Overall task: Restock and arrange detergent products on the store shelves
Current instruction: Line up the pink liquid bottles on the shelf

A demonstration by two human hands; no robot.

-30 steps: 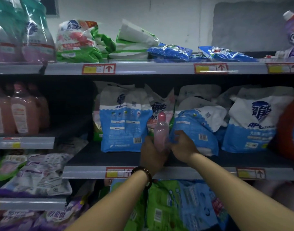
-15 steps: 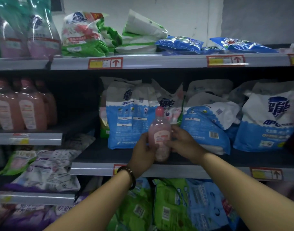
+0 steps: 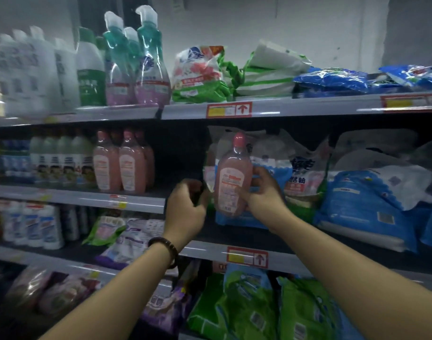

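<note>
A pink detergent bottle [image 3: 230, 175] with a pink cap and a white label is held upright in the air in front of the blue-and-white refill bags [image 3: 271, 168]. My right hand [image 3: 264, 190] grips its right side. My left hand [image 3: 186, 204], with a dark bead bracelet on the wrist, hovers just left of the bottle with fingers curled, apart from it. Matching pink bottles [image 3: 121, 163] stand in a row on the middle shelf [image 3: 87, 198] to the left, with dark free space between them and the held bottle.
The top shelf [image 3: 271, 109] carries white and teal bottles [image 3: 146, 60], green-and-white bags [image 3: 202, 74] and flat blue packets [image 3: 332, 81]. Large blue bags [image 3: 367, 204] fill the right. Green bags [image 3: 249, 307] and purple pouches [image 3: 129, 236] lie on lower shelves.
The bottle has been lifted higher and now sits in my right hand alone. My left hand has let go and drawn slightly left. The view has swung left, showing more bottles.
</note>
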